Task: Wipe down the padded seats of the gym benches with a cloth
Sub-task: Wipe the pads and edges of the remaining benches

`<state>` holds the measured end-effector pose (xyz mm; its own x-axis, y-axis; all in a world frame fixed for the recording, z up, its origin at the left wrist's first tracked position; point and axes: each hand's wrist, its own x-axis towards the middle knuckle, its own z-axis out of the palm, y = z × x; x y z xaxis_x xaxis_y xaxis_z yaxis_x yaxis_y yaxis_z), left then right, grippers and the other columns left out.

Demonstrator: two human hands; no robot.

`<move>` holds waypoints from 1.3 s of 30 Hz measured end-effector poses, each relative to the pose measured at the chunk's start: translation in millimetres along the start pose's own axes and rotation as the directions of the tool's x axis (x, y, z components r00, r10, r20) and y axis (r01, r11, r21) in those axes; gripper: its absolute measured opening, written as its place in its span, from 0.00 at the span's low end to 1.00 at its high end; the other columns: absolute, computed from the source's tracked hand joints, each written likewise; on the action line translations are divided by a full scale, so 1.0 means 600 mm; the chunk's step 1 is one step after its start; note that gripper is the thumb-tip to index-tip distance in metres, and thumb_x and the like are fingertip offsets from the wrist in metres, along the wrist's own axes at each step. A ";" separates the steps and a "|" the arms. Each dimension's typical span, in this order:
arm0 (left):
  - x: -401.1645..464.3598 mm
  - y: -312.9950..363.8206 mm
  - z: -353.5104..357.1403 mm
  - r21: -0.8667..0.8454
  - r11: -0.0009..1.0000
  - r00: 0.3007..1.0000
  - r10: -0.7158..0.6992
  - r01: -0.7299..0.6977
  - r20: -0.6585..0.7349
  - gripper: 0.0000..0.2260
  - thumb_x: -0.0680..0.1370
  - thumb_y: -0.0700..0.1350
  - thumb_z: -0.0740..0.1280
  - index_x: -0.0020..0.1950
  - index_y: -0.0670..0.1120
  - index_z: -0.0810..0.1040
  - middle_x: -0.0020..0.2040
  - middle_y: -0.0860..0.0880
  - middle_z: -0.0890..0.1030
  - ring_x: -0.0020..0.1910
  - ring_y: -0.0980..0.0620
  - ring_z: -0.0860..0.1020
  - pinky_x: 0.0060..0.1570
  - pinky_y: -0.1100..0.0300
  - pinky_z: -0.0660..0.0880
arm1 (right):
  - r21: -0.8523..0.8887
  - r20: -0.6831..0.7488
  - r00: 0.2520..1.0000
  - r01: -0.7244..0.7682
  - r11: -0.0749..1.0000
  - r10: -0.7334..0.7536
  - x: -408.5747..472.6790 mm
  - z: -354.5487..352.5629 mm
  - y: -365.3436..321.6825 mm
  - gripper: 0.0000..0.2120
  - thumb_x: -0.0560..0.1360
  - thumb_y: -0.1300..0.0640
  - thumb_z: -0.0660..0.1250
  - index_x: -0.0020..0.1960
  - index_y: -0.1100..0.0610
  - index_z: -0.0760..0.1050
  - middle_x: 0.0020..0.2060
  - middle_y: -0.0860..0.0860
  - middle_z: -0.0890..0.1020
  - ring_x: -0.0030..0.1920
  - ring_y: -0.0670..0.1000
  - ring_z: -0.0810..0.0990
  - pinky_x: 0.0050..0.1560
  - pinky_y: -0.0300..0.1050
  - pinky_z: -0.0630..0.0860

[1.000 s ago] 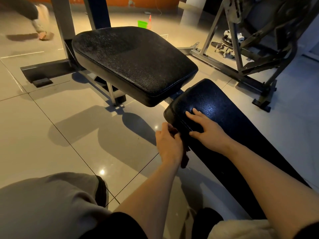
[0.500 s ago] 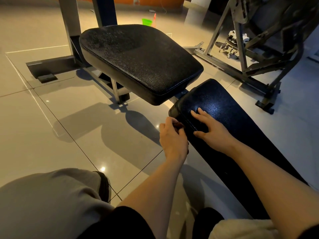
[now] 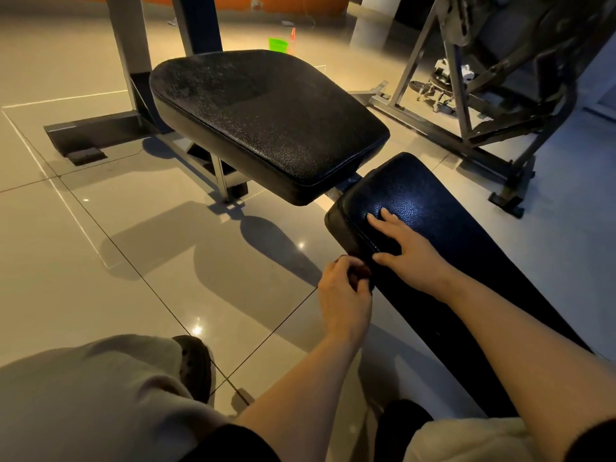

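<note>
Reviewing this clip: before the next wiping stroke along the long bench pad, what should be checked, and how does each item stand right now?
1. Cloth in hand: cannot tell; left hand pinches something small and dark at the long pad edge.
2. Right hand steadying the pad: ok, fingers flat on top.
3. Long pad free of objects: ok.
4. Seat pad wiped: cannot tell.
5. Person's foot off the bench: ok, on the floor.

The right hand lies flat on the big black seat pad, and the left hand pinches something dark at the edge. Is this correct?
Not quite. The head view shows the right hand flat on the long narrow black backrest pad, not the wide black textured seat pad. The left hand does pinch something dark at that pad's edge.
</note>
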<state>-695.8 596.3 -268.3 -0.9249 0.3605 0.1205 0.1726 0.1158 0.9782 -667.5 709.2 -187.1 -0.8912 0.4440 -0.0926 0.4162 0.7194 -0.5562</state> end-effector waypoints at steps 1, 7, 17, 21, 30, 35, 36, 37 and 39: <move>-0.002 -0.001 0.002 0.010 0.999 0.998 -0.037 0.038 -0.041 0.09 0.75 0.36 0.68 0.52 0.47 0.78 0.50 0.49 0.77 0.47 0.56 0.74 0.51 0.70 0.70 | 0.000 0.000 1.000 0.000 1.000 0.000 0.000 0.000 0.000 0.34 0.76 0.63 0.68 0.76 0.44 0.59 0.78 0.44 0.53 0.77 0.44 0.47 0.77 0.50 0.48; 0.046 0.045 0.002 -0.074 0.997 0.940 -0.049 0.026 -0.338 0.10 0.75 0.37 0.69 0.54 0.47 0.78 0.50 0.50 0.77 0.46 0.60 0.72 0.46 0.81 0.63 | 0.037 -0.019 1.000 -0.001 0.999 0.001 0.000 0.006 0.004 0.35 0.76 0.64 0.68 0.76 0.44 0.59 0.78 0.44 0.53 0.77 0.43 0.46 0.76 0.48 0.47; 0.004 0.010 0.004 -0.038 0.984 0.981 -0.178 0.176 -0.078 0.06 0.76 0.40 0.67 0.48 0.50 0.76 0.47 0.51 0.78 0.45 0.56 0.74 0.49 0.61 0.73 | 0.015 0.013 1.000 0.008 1.000 -0.008 0.001 -0.002 0.001 0.34 0.77 0.63 0.67 0.76 0.43 0.59 0.78 0.43 0.53 0.77 0.43 0.46 0.74 0.46 0.47; 0.051 0.045 -0.007 -0.084 0.987 0.916 -0.160 0.139 -0.367 0.07 0.76 0.37 0.66 0.52 0.46 0.77 0.49 0.50 0.78 0.44 0.60 0.72 0.44 0.75 0.66 | 0.051 -0.003 1.000 -0.014 0.999 0.015 0.001 0.002 0.002 0.34 0.77 0.64 0.67 0.76 0.43 0.59 0.78 0.43 0.53 0.77 0.43 0.46 0.77 0.50 0.47; 0.010 0.033 0.012 -0.042 0.995 0.985 -0.096 0.090 -0.142 0.09 0.74 0.39 0.70 0.51 0.50 0.78 0.48 0.53 0.79 0.47 0.59 0.74 0.44 0.77 0.64 | 0.052 0.007 1.000 0.006 0.999 -0.006 0.002 -0.001 0.007 0.34 0.76 0.65 0.67 0.76 0.43 0.60 0.78 0.43 0.53 0.77 0.42 0.46 0.75 0.45 0.46; 0.051 0.059 -0.012 -0.110 0.979 0.909 -0.203 0.174 -0.363 0.05 0.77 0.42 0.67 0.52 0.49 0.76 0.48 0.52 0.79 0.46 0.58 0.73 0.43 0.71 0.65 | 0.079 0.000 1.000 -0.016 0.997 0.016 0.001 0.002 0.003 0.34 0.76 0.64 0.68 0.76 0.43 0.60 0.78 0.42 0.53 0.77 0.42 0.46 0.77 0.51 0.47; 0.063 0.062 -0.014 -0.132 0.977 0.897 -0.205 0.166 -0.392 0.06 0.77 0.42 0.67 0.53 0.49 0.76 0.49 0.52 0.79 0.47 0.57 0.74 0.46 0.68 0.68 | 0.085 0.000 1.000 -0.023 0.996 0.023 0.002 0.003 0.003 0.35 0.76 0.65 0.68 0.76 0.42 0.59 0.78 0.42 0.53 0.77 0.42 0.45 0.77 0.53 0.48; 0.072 0.065 -0.015 -0.148 0.977 0.896 -0.200 0.152 -0.397 0.07 0.77 0.41 0.67 0.54 0.49 0.77 0.50 0.52 0.79 0.49 0.56 0.74 0.50 0.64 0.70 | 0.090 -0.001 1.000 -0.027 0.996 0.028 0.002 0.005 0.003 0.35 0.76 0.65 0.68 0.76 0.42 0.59 0.78 0.42 0.53 0.77 0.42 0.45 0.77 0.54 0.48; 0.075 0.070 -0.012 -0.157 0.979 0.912 -0.180 0.129 -0.369 0.08 0.77 0.40 0.68 0.55 0.49 0.77 0.51 0.52 0.78 0.51 0.56 0.74 0.52 0.62 0.72 | 0.090 -0.006 1.000 -0.030 0.995 0.030 0.002 0.006 0.002 0.35 0.76 0.65 0.68 0.76 0.42 0.59 0.78 0.42 0.53 0.77 0.42 0.45 0.77 0.55 0.48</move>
<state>-732.8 610.8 -220.3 -0.9994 -0.0333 -0.0033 -0.0038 0.0146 0.9999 -668.5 708.7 -190.8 -0.8772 0.4686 -0.1047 0.4244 0.6548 -0.6254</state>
